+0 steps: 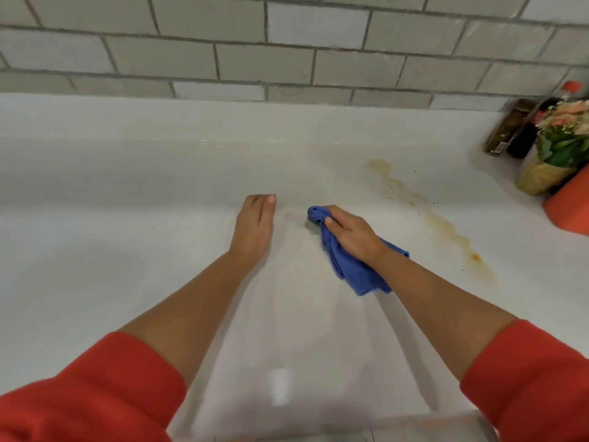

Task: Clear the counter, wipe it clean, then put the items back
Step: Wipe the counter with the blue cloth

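While right hand (350, 232) grips cloth (357, 272), long axis runs near-right.

I see the glossy white counter (127, 193) running 9 to 3 o'clock. The blue cloth (353, 269) lies bunched just right of centre, gripped by my right hand (349, 232). A tan speckled smear (446, 228) trails at the cloth's 2 o'clock. Two dark bottles (510, 129), a flower bunch (565, 135) and an orange container (570, 205) crowd the 2 o'clock corner.

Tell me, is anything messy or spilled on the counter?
Yes. A yellow-brown streak with dark specks runs across the white counter, right of the blue cloth the right hand grips. It stands out as an unwiped spill.
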`<state>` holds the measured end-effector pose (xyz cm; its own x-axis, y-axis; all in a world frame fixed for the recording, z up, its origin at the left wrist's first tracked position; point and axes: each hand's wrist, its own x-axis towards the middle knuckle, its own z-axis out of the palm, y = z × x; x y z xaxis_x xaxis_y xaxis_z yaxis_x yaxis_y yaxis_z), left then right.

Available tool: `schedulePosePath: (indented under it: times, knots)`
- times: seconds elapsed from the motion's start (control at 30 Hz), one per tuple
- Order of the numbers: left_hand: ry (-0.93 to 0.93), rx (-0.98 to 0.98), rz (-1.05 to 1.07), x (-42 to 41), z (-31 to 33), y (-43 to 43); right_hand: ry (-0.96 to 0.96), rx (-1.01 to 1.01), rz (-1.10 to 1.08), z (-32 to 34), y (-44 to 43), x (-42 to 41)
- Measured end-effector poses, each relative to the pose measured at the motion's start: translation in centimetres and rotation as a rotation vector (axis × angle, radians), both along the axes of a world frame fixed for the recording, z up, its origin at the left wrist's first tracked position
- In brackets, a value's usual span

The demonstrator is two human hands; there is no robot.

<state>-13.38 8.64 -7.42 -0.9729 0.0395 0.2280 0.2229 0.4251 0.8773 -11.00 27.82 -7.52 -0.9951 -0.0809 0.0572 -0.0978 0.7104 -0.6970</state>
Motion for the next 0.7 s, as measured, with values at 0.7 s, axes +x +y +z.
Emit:
schedulePosePath:
  times: [0.7]
  knots:
    - [-0.153,-0.042,-0.16,10.6,1.9,-1.7,0.047,0.131,0.316,-0.8,-7.4,19.5]
